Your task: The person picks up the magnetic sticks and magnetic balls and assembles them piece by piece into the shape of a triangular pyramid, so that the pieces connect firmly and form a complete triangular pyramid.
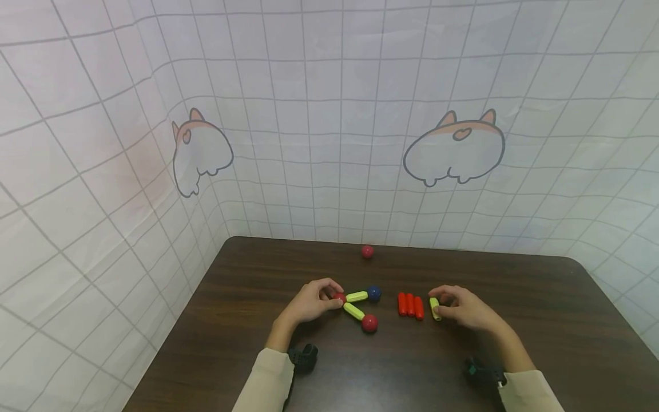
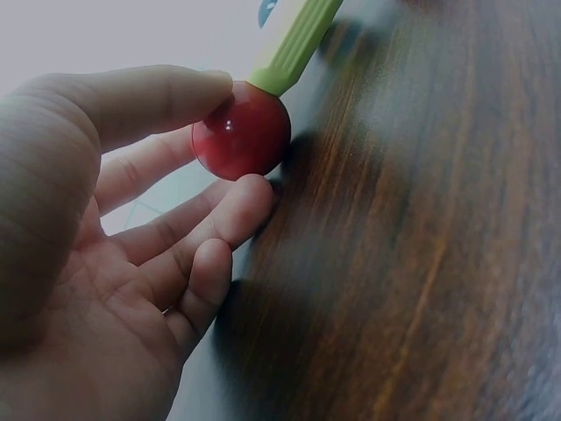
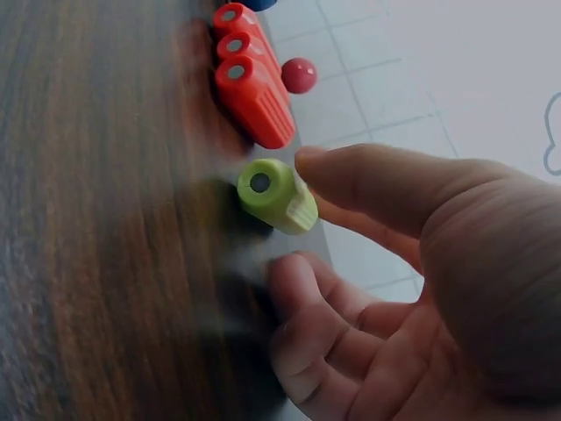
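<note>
Low, left hand around 1 ball

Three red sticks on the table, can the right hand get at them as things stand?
Probably yes: the red sticks lie just left of the right hand, and only the yellow-green stick lies between, so it may need to reach past that.

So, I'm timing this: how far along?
Done: two lime rods seemingly link one red ball to a blue ball and a second red ball. In hand: left hand pinches the first; right hand holds a third lime rod. Perhaps left: three unattached red rods, far red ball.
</note>
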A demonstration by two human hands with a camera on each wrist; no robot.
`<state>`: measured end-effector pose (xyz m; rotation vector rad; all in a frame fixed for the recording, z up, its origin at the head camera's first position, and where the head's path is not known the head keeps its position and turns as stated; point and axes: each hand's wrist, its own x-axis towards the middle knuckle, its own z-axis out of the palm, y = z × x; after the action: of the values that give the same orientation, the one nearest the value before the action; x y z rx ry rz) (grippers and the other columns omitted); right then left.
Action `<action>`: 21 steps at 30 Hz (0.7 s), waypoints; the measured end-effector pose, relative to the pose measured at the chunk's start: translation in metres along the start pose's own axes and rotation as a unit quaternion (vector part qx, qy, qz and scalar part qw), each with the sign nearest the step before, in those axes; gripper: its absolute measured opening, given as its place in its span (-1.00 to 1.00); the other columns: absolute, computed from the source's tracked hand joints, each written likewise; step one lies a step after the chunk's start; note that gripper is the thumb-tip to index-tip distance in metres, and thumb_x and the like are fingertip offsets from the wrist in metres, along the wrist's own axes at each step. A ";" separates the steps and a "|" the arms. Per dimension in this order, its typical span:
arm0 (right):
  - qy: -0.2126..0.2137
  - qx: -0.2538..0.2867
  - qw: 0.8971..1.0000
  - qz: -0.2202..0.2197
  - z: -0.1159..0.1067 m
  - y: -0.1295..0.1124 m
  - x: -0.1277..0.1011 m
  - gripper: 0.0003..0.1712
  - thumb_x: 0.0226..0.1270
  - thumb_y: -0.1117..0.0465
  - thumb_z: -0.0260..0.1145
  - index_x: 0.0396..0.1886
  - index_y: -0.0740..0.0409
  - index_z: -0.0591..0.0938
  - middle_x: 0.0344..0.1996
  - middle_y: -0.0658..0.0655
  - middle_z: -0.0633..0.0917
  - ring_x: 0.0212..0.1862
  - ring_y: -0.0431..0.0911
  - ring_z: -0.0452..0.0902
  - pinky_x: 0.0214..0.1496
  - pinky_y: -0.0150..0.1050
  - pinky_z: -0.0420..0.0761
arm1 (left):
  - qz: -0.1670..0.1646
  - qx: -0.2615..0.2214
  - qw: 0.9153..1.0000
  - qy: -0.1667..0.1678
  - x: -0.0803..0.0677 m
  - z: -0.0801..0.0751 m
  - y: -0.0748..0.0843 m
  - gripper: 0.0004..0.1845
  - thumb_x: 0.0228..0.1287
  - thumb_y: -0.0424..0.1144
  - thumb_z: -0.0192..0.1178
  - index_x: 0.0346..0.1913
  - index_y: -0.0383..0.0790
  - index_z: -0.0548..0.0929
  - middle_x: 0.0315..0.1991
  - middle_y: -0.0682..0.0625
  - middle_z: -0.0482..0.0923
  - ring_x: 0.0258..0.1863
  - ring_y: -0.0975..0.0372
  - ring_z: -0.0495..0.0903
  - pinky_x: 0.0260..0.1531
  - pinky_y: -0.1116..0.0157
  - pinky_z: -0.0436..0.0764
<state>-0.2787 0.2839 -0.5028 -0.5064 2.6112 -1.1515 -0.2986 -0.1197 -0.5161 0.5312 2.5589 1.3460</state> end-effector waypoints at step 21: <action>-0.006 0.010 0.998 0.054 -0.002 -0.003 -0.001 -0.57 0.36 0.33 0.29 0.22 0.21 0.58 -0.42 0.07 0.61 -0.50 -0.11 0.46 -0.54 -0.26 0.44 | 0.004 0.000 1.000 0.002 0.000 0.002 -0.003 -0.78 0.38 -0.10 0.35 0.02 -0.01 0.69 -0.18 0.03 0.66 -0.37 0.22 0.56 -0.38 0.26 0.52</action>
<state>-0.2775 0.2837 -0.4995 -0.3625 2.5793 -1.1371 -0.2990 -0.1198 -0.5193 0.5401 2.5619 1.3511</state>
